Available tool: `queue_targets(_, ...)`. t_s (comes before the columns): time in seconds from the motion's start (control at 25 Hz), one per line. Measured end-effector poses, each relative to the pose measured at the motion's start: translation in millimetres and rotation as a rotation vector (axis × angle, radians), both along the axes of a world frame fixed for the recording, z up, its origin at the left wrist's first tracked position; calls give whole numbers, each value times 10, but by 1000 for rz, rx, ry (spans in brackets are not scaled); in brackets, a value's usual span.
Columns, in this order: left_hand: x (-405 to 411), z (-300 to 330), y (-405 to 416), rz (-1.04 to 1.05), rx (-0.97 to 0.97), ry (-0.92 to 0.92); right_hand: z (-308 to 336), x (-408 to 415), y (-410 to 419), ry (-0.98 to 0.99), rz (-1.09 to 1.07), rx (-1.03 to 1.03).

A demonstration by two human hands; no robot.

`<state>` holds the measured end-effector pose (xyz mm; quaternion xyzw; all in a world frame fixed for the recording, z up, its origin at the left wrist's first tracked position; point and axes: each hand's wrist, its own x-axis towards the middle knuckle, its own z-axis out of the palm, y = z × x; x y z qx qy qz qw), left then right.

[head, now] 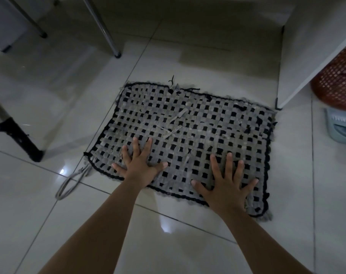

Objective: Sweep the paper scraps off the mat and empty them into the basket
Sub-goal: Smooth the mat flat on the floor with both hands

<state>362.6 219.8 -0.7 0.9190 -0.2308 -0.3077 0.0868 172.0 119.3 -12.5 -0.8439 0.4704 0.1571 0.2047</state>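
A woven grey and black checked mat (203, 119) lies on the tiled floor. Thin pale paper scraps (173, 124) lie near its middle, with a few smaller bits scattered across it. My left hand (139, 165) rests flat on the mat's near left part, fingers spread, holding nothing. My right hand (227, 186) lies flat on the near right part, fingers also spread and empty. A red mesh basket (336, 84) stands at the right edge, partly hidden behind a white cabinet panel.
A light blue dustpan (342, 127) lies on the floor below the basket. The white cabinet (306, 56) stands at the mat's far right corner. Metal legs (107, 30) rise at the back left, and a black furniture foot (24, 141) sits to the left. A grey cord loop (71, 184) trails from the mat's near left corner.
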Motion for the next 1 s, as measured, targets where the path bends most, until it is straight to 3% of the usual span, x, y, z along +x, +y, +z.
queue_targets(0.8,22,9,-54,-11,33,7,-28,-13,-79,-36,39,-25)
queue_targets(1.0,-213,90,-106,-64,-48,-318,79,-46,-161,-105,-9,122)
